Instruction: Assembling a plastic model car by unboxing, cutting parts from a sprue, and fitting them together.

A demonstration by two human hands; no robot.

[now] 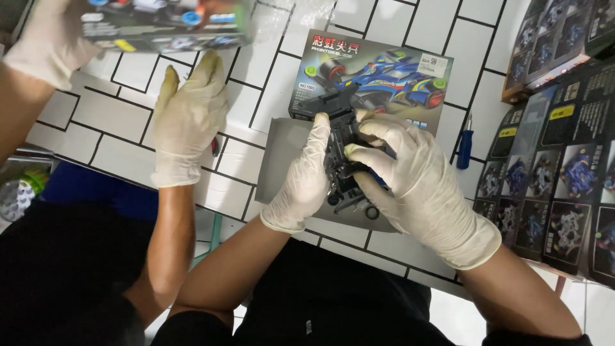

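- Head view looks straight down on a white tiled table (pixel 115 118) with dark grout lines.
- Left hand (pixel 304 182), in a pale glove, grips the left side of a black toy-car chassis (pixel 343 150); the fingers curl around its edge.
- Right hand (pixel 410 173), also gloved, closes on the chassis from the right, with the fingertips pressed to its top face.
- Chassis is held just above a grey tray (pixel 282 154) near the table's front edge. Small black wheels or rollers show at its lower end.
- Kit box (pixel 384 74), printed with a blue racing car, lies flat on the table just beyond the chassis and partly under it in this view.
- Screwdriver (pixel 465 144) with a blue handle lies on the tiles right of the box, apart from both hands.
- Stack of dark printed boxes (pixel 557 173) fills the right edge of the view.
- Co-worker's hand (pixel 189 122), gloved, rests flat and open on the table at the left, well apart from the chassis.
- Co-worker's other hand (pixel 48 38) holds a second box (pixel 166 22) at the top left, above the table.
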